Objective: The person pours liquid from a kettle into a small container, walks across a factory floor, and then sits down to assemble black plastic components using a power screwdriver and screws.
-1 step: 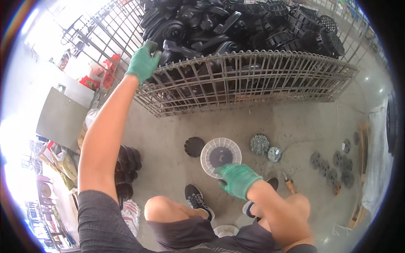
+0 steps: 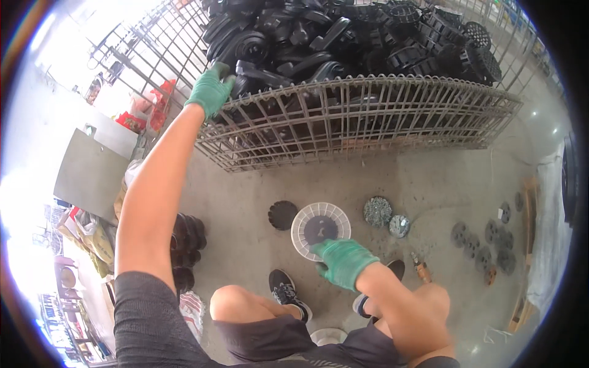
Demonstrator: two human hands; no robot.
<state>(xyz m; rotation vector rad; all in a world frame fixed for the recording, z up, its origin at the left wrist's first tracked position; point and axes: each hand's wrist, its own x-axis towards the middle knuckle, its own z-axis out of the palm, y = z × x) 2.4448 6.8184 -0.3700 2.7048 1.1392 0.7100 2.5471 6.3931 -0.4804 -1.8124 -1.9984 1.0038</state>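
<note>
My left hand (image 2: 211, 92), in a green glove, reaches over the left end of a wire basket (image 2: 294, 122). Its thumb and fingers are apart, beside black plastic parts (image 2: 264, 72) piled inside; whether the fingertips touch one is unclear. In front of me on the floor is a round white slatted tub or stool (image 2: 345, 222), with a dark grey round patch or disc (image 2: 320, 228) at its middle. My right hand (image 2: 346, 262), also gloved in green, lies over its near right rim. The fingers are stretched out with the thumb apart, and nothing shows in them.
A black scalloped disc (image 2: 283, 215) lies left of the white round thing. To its right are two round containers of greyish bits (image 2: 377, 211) and a small tool (image 2: 422, 270) near my shoe. Several dark discs (image 2: 504, 260) lie farther right; stacked black parts (image 2: 187, 239) stand left.
</note>
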